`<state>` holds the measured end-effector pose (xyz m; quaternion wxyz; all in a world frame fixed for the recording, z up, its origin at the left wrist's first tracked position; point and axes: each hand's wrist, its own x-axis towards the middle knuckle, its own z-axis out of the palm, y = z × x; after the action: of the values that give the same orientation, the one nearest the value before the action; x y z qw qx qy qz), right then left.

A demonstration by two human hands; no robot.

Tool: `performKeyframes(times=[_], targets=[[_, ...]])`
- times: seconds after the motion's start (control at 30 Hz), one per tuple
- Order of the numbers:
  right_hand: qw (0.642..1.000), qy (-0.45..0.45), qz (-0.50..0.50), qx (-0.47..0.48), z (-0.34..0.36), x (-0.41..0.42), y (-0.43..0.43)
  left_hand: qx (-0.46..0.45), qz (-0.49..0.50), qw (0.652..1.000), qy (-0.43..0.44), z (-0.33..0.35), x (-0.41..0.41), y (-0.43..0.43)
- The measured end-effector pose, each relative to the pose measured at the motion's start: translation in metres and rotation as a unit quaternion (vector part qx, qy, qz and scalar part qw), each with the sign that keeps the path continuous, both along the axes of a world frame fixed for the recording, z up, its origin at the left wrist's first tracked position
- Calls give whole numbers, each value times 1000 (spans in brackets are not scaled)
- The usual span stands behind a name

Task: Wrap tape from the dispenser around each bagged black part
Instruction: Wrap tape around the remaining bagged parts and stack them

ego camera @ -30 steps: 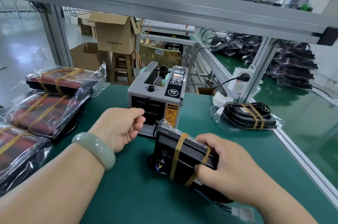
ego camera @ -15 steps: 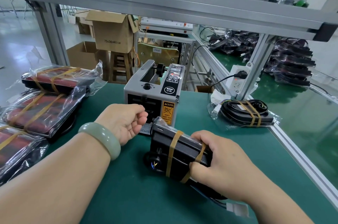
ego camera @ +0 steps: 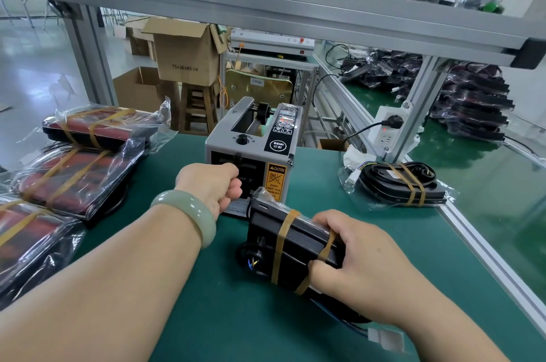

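Green-matted bench under an aluminium frame, factory floor behind. Grey tape dispenser stands mid-bench, outlet side facing the person, yellow caution label on its front.

Left hand, pale green bracelet on the wrist, is at the dispenser's outlet with its fingers curled. Cannot tell whether it pinches tape; the fingertips are hidden.

Right hand grips the bagged black part, thumb on the near side, fingers over the top. The part lies on the bench just in front of the dispenser, its far end touching or nearly touching the dispenser's base. Two brown tape bands already go round it, one by the right thumb. Coloured wires show at its left end; a white connector lies near the right wrist.

Three taped bagged parts with red faces sit along the bench's left edge, overlapping. One more taped bagged part lies to the right of the dispenser, well apart from the hands.

Behind: white power strip on a frame post with a black plug in it, cardboard box on a wooden stool, and a pile of dark bagged parts on a neighbouring green surface.
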<state>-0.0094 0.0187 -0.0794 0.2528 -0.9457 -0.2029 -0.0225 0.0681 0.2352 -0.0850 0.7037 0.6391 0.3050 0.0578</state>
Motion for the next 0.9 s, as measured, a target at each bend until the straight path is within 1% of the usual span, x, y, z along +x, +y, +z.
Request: performKeyframes(times=[0.1,0.17,0.3,0.37,0.43,0.5,0.57,0.63,0.7,0.8,0.9], targets=[[1000,-2,1,-7,0,0,0,20,9,1000,-3,-1,2,-1],[1000,1,-2,-6,1,-1,-1,13,0,1000,0,0,-3,2],[1000,10,-1,5,5,-5,0,-60,-50,997,-25,8,-31,10],[1000,5,12,-1,8,-8,3,-75,-90,992,-54,16,-51,10],[1000,10,28,3,9,-13,8,-52,-128,986,-91,20,-72,8],[999,12,37,6,10,-18,12,0,-144,982,-123,22,-89,5],[999,-1,32,-20,9,-20,14,24,-148,979,-140,22,-100,2],[997,-34,38,-55,9,-20,15,9,-157,977,-141,17,-103,-1],[992,-71,77,-71,13,-19,18,7,-153,979,-136,14,-100,-2],[984,-86,137,-77,20,-17,27,31,-143,982,-121,12,-90,1],[983,-103,137,-65,23,-13,37,52,-150,981,-109,11,-81,3]])
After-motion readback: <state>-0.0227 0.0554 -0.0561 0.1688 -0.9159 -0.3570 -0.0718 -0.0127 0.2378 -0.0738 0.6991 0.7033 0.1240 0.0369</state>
